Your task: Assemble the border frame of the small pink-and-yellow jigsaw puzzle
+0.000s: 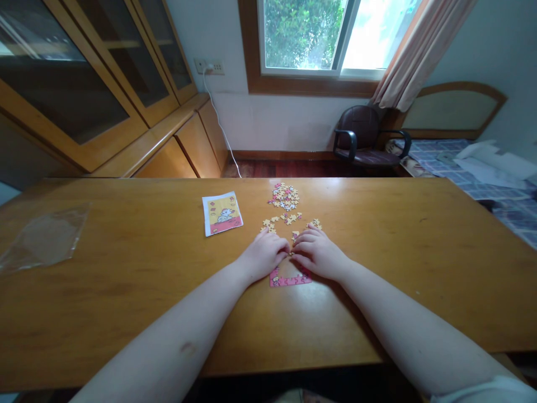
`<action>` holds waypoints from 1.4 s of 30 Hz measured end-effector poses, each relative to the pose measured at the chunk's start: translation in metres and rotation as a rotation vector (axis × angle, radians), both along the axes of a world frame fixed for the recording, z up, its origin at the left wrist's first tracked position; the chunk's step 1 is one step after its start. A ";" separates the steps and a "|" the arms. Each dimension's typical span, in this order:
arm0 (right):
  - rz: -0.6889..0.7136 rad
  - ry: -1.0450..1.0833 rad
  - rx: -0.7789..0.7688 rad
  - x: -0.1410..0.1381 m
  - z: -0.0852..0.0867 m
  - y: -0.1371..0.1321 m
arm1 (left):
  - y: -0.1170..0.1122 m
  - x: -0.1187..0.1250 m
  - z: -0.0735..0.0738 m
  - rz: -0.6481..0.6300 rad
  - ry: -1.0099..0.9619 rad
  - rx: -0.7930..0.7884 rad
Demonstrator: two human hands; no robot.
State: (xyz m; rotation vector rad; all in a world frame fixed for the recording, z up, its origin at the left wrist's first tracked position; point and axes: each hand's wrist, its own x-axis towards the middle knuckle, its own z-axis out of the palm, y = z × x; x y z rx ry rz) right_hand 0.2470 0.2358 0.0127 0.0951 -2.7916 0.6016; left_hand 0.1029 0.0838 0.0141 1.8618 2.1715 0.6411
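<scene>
Both my hands rest on a wooden table (pixel 126 263), fingertips meeting over a partly joined jigsaw. My left hand (pixel 265 256) has its fingers curled down onto small yellow pieces. My right hand (pixel 316 253) lies beside it, its fingers pressed on the same spot. Under my wrists a pink strip of joined puzzle pieces (pixel 289 278) shows. Loose yellow pieces (pixel 285 218) are scattered just beyond my fingers, and a heap of pieces (pixel 284 196) lies farther back. What my fingertips pinch is too small to make out.
A picture card of the puzzle (pixel 222 213) lies to the left of the pieces. A clear plastic bag (pixel 44 238) lies at the table's far left. Behind the table stand a dark armchair (pixel 364 137), wooden cabinets (pixel 104 84) and a bed (pixel 482 168).
</scene>
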 end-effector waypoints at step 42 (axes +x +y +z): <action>-0.100 -0.012 0.011 0.003 0.000 0.017 | -0.004 -0.002 0.005 0.093 -0.079 0.047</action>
